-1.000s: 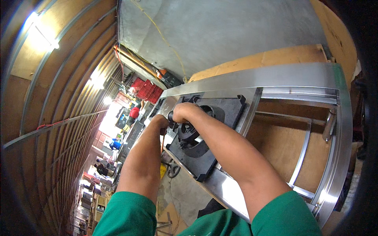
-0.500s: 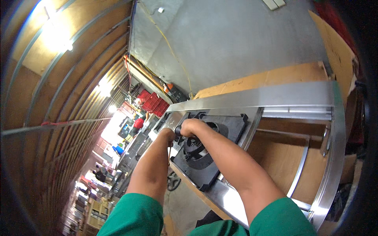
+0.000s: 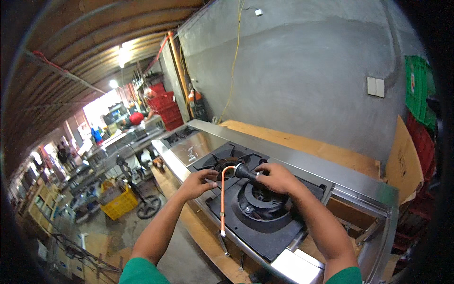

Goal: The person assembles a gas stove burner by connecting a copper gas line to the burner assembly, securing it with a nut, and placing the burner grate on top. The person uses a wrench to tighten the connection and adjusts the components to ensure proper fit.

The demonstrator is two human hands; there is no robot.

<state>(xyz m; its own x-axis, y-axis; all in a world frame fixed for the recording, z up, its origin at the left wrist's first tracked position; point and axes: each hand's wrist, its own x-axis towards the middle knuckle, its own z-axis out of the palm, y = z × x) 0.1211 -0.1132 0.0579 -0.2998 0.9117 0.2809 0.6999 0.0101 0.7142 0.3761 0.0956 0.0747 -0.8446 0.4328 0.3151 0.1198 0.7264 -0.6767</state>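
A stainless steel stove frame holds a black cast burner plate with a round burner ring in its middle. My right hand grips the black handle of a torch-like tool over that ring. From the handle a thin orange tube bends down past the frame's front edge and ends in a metal tip. My left hand pinches the orange tube near its upper bend, at the frame's front edge. A second black burner plate lies just beyond my hands.
A grey concrete wall stands behind the frame, with wooden boards leaning along it. Red and green crates and cardboard stand at the right. A yellow crate and a workshop aisle with distant people lie at the left.
The view has swung upright and pulled back. My hands, earlier both pressed on the burner ring, now hold a black-handled tool with an orange tube above it.
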